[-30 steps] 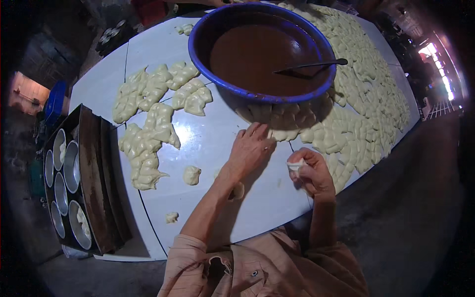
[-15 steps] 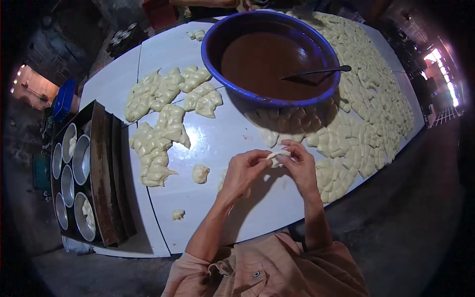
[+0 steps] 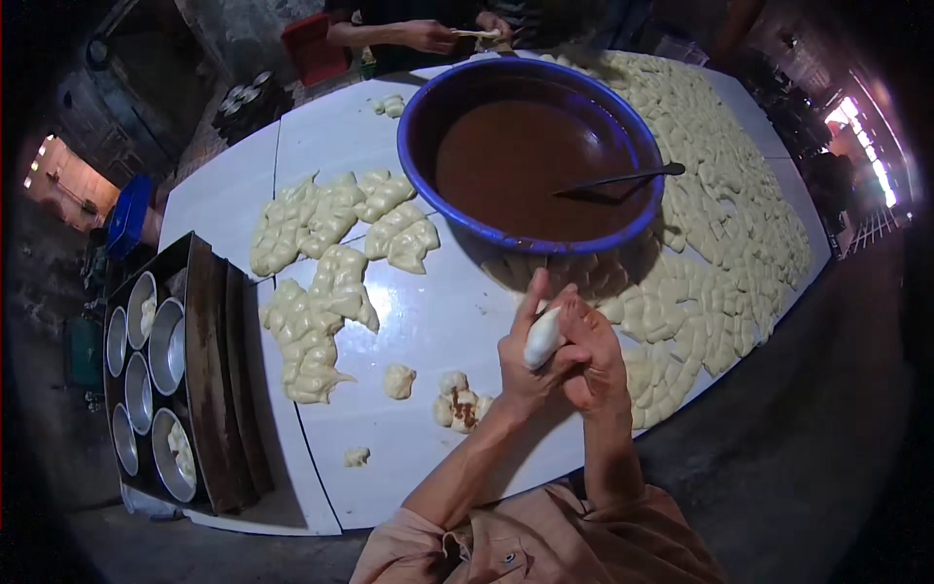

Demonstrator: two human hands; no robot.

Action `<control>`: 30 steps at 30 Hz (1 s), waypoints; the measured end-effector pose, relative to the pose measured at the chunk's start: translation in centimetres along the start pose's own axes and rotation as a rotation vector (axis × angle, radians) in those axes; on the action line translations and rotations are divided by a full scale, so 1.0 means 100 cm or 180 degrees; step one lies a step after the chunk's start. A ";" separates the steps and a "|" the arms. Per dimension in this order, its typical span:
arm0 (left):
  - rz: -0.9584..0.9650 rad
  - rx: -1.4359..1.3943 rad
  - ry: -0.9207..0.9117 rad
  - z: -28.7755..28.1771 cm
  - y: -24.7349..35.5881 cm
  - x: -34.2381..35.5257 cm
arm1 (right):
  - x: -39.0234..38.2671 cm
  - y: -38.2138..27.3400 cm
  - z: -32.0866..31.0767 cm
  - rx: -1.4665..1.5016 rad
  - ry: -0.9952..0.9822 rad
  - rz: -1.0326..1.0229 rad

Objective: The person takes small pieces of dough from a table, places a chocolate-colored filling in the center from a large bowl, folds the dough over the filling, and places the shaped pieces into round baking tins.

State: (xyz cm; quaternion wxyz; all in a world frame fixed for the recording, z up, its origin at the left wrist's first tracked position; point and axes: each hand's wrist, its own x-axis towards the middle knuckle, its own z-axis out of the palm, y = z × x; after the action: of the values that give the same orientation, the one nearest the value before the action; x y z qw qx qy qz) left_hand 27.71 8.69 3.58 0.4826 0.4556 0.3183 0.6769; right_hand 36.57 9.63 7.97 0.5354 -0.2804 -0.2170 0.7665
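Note:
My left hand (image 3: 525, 375) and my right hand (image 3: 595, 362) meet above the near middle of the table, both closed around one pale dough piece (image 3: 543, 339). The dough's smooth rounded end shows between the fingers; the rest is hidden. Just beyond the hands stands a blue basin (image 3: 530, 241) of brown filling (image 3: 516, 161), a dark-handled spoon (image 3: 623, 179) resting in it. By my left wrist lies a small dough cluster (image 3: 457, 401) with brown bits on top. A lone dough lump (image 3: 398, 382) sits left of it, and a smaller lump (image 3: 357, 456) is nearer me.
Flattened dough pieces (image 3: 720, 224) cover the table's right side; joined dough pieces (image 3: 311, 321) lie on the left. Round metal tins (image 3: 167, 346) stand in a dark tray (image 3: 209, 389) at the left edge. Across the table, another person's hands (image 3: 433, 37) hold a dough strip.
My hands have drawn together and turned, closing the dough between them. The view has tilted up, so the other person's hands now show at the far side.

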 end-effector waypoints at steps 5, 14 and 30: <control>-0.1537 -0.0536 -0.0123 -0.017 0.010 -0.004 | 0.071 -0.054 0.007 -0.1492 -0.0273 -0.0762; -0.1742 0.0337 0.0220 -0.073 0.034 0.009 | 0.116 -0.065 0.011 -0.1570 -0.0620 0.0335; -0.1839 -0.0450 0.0817 -0.077 0.033 0.008 | 0.032 0.031 -0.006 -0.4141 -0.0436 -0.1963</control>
State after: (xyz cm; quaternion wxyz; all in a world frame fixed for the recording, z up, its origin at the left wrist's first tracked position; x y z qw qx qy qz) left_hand 19.29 8.41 3.79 0.6412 0.2226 0.4449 0.5843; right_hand 33.94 11.65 4.91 0.4372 -0.4197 -0.7317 0.3120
